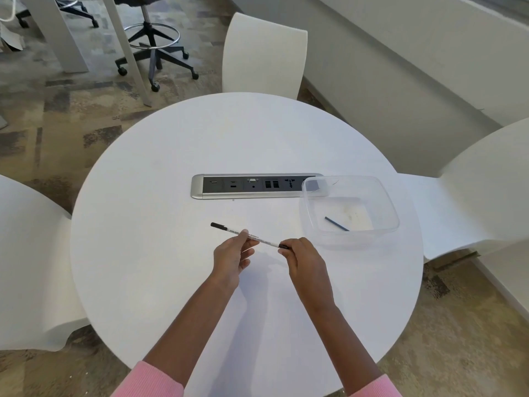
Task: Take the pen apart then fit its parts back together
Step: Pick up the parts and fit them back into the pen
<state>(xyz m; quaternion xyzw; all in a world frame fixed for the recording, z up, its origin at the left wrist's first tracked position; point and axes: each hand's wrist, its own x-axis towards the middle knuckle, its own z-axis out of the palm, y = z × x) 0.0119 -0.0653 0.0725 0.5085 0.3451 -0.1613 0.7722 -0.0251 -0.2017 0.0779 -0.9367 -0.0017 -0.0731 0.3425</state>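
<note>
Head view, task progress: slim white plastic pen with black printed lettering and a black cap (248,235) held above the round white table (143,253), spanning both hands, capped end well out beyond the left hand. Barrel apparently in one piece, cap on at the far-left end, black end piece at the right end. Short dark blue stick (337,224), possibly an ink tube, lying loose in the clear rectangular plastic tub (392,222) just beyond and to the right of the right hand; whether part of this pen, impossible to tell. Judged either at the start of dismantling or near the close of refitting; not decidable from this single view. If dismantling: cap, end piece and inner tube all left to remove, then the whole refit

Head view, hand pose: left hand (232,257) palm turned inward, thumb and forefinger pinching the barrel near its middle, remaining fingers loosely curled beneath. Right hand (303,257) closed around the black end piece, fingertips gripping it as if to twist or pull. Both forearms reaching forward from pink knitted sleeves (151,381), converging on the pen. Silver-framed socket panel (197,187) set into the table well beyond both hands
</note>
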